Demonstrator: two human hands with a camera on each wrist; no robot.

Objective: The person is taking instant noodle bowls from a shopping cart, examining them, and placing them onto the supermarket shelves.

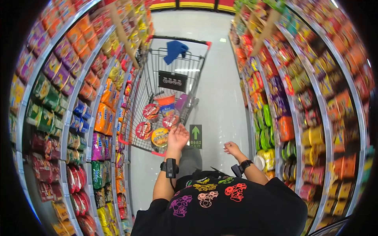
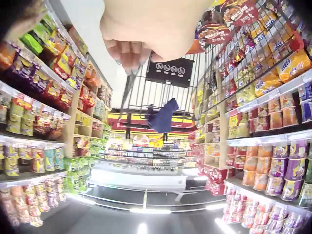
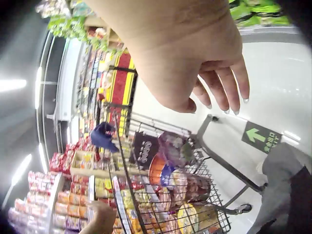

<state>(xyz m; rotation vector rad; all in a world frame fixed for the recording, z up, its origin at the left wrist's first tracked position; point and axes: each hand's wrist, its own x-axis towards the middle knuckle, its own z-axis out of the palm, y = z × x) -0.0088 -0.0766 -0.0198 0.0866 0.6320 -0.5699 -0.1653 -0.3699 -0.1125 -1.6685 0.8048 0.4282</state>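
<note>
A wire shopping cart [image 1: 138,78] stands ahead and to the left in the head view, holding red-lidded tubs [image 1: 150,111], a yellow-lidded tub [image 1: 160,137], an orange and blue bag [image 1: 166,105] and a purple pack [image 1: 181,102]. Blue cloth [image 1: 175,51] hangs over its far part. My left hand [image 1: 178,137] is at the cart's near edge, fingers relaxed, with nothing in its grip; whether it touches the cart I cannot tell. Over the floor to the right, my right hand [image 1: 233,149] hangs with loosely bent fingers, holding nothing; the right wrist view shows this hand [image 3: 195,63] above the cart.
Shelves of packaged food line both sides, with orange bags [image 1: 103,118] on the left and green packs [image 1: 264,122] on the right. A green arrow floor sign [image 1: 195,136] lies beside the cart. Pale floor [image 1: 222,90] runs between the shelves.
</note>
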